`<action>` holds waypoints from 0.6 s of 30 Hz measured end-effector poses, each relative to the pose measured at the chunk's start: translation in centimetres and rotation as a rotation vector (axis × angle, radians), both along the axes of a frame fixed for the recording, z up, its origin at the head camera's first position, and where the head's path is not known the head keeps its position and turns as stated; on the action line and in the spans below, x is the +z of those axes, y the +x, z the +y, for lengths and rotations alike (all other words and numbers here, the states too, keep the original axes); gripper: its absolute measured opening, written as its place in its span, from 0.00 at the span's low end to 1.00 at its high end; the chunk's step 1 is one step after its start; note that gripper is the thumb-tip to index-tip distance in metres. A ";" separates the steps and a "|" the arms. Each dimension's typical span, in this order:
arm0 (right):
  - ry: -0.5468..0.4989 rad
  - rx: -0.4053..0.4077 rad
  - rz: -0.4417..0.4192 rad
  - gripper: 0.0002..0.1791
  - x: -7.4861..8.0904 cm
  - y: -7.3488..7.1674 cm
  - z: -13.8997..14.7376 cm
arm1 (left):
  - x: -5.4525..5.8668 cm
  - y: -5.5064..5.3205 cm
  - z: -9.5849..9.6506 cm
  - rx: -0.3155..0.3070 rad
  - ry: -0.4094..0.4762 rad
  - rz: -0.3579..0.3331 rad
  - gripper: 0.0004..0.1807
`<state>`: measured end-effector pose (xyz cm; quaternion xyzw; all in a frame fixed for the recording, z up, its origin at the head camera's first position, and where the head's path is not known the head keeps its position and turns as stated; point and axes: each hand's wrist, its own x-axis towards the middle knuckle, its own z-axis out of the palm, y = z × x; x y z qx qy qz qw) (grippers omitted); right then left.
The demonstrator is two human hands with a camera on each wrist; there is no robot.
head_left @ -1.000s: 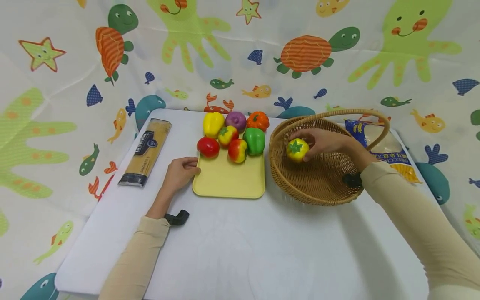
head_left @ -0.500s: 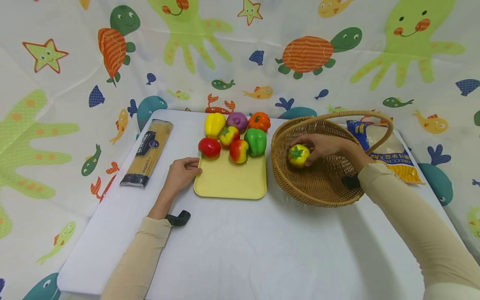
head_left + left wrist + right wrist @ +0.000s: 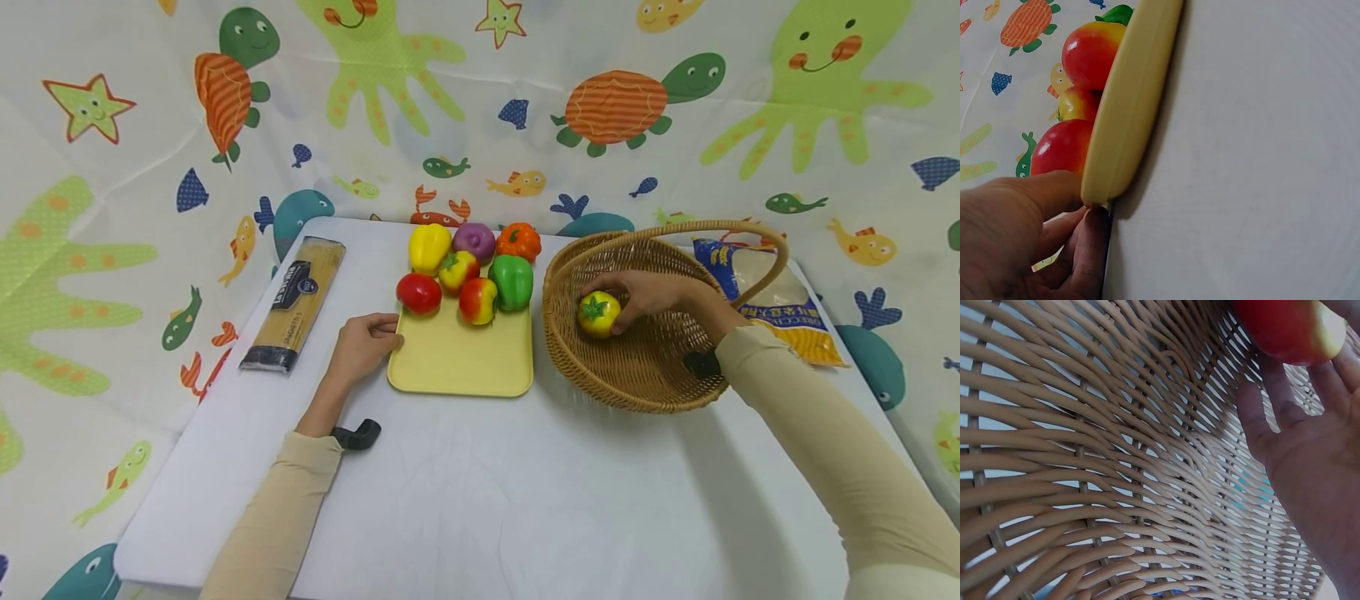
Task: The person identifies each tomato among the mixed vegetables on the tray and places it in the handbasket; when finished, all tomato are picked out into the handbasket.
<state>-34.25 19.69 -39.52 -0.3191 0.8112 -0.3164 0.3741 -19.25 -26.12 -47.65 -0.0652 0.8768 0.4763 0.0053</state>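
A yellow tray (image 3: 461,362) lies on the white table, with toy fruit and vegetables crowded over its far half. My left hand (image 3: 360,352) pinches its left edge; in the left wrist view the thumb and fingers (image 3: 1088,244) meet at the tray's corner. Inside the wicker basket (image 3: 637,392), my right hand (image 3: 648,298) holds a yellow-and-red toy tomato (image 3: 598,314) with a green star-shaped leaf on top. The right wrist view shows the tomato's red side (image 3: 1285,328) between thumb and fingers, close to the woven wall.
On the tray sit a yellow pepper (image 3: 430,248), a purple onion-like toy (image 3: 474,242), an orange pumpkin-like toy (image 3: 519,242), a green pepper (image 3: 512,283) and several red ones. Spaghetti (image 3: 296,304) lies left. A pasta bag (image 3: 780,296) is behind the basket, whose handle (image 3: 705,225) arches above.
My right hand has lowered slightly into the basket with the toy tomato still held. My left hand keeps its place on the tray's edge.
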 end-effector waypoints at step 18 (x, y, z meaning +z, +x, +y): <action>-0.003 0.026 0.023 0.42 -0.3 -0.2 0.4 | -0.1 -0.2 -0.1 0.002 -0.007 -0.004 0.22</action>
